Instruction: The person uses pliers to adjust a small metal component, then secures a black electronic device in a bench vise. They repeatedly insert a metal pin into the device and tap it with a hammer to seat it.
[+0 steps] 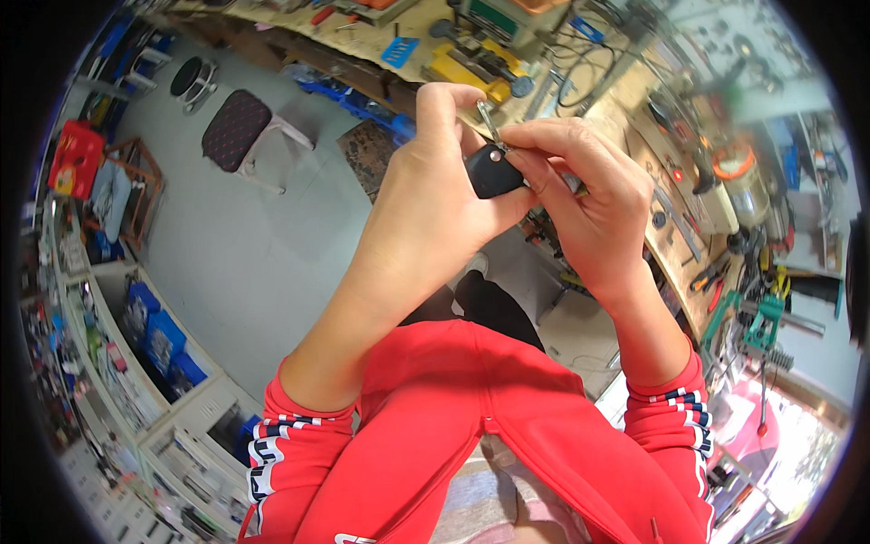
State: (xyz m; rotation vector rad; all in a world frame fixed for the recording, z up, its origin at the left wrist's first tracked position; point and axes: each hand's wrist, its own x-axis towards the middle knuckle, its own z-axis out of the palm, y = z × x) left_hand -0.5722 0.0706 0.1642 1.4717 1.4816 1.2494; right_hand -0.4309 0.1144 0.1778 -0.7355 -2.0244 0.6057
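Observation:
A black flip car key (pixel 494 172) with a round silver button is held up in front of me, its metal blade (pixel 488 116) swung out and pointing away. My left hand (pixel 435 168) grips the fob between thumb and curled fingers, the index finger reaching to the tip of the blade. From the other side, my right hand (pixel 589 181) pinches the key where the blade meets the fob. The fingers of that hand are pressed together, and its palm side is partly hidden.
A wooden workbench (pixel 625 136) with a yellow key-cutting machine (pixel 471 72), a blue card (pixel 400 52), cables and tools runs beyond my hands and along the right. At the left are a dark padded chair (pixel 237 130), a round stool (pixel 193 79), a red case (pixel 76 160) and shelves (pixel 172 412).

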